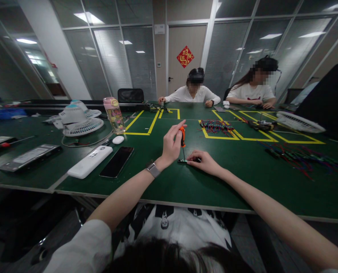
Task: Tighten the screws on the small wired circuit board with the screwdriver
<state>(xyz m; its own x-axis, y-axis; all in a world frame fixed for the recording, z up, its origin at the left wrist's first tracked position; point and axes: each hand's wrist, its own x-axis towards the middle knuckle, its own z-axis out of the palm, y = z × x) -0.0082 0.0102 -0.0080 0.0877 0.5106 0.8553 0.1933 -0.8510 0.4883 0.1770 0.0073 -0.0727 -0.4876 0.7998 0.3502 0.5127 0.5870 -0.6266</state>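
Black phone (pixel 117 162) lies in from worktop's (pixel 180 189) front edge; next, left hand (pixel 172 145), fingers mostly straight against upright orange screwdriver (pixel 183 137), can't tell if gripping. Its tip meets small circuit board (pixel 182 161), midway along, in from front edge, right hand (pixel 204 162) pinching board's right end; wired boards (pixel 302 155) toward right edge.

My left hand (pixel 171 147) is up high, wrist (pixel 160 163) cocked back, long fingers (pixel 176 129) slanting upward! Lower down, my right hand (pixel 206 162) is pinching, knuckles bent, palm turned down! My left forearm (pixel 129 187) and right forearm (pixel 260 194) converge from either side, hands near, not touching!
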